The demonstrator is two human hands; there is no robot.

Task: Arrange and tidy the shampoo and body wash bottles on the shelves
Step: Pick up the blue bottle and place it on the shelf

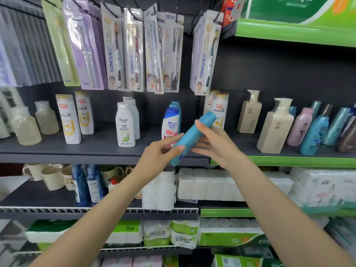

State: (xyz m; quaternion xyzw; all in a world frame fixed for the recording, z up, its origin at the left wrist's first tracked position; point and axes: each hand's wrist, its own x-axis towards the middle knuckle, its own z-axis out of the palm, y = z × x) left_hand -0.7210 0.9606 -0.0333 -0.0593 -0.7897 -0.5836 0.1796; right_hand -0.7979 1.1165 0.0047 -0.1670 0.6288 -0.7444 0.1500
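Note:
A teal bottle (192, 136) is tilted in front of the dark middle shelf (100, 149), cap up to the right. My left hand (159, 151) holds its lower end with thumb and fingers. My right hand (212, 141) grips its upper part, thumb on top. Behind it stands a Head & Shoulders bottle (170, 122) with a teal one behind. White Pantene bottles (68, 118) stand at left, more Pantene bottles (220, 110) right of centre, and two white Racien bottles (125, 125) in between.
Beige square bottles (275, 126), a pink bottle (300, 126) and blue bottles (316, 134) crowd the shelf's right end. Toothbrush packs (133, 49) hang above. Clear jars (25, 126) stand far left. Tissue rolls (208, 184), cups and blue bottles (81, 185) fill the shelf below.

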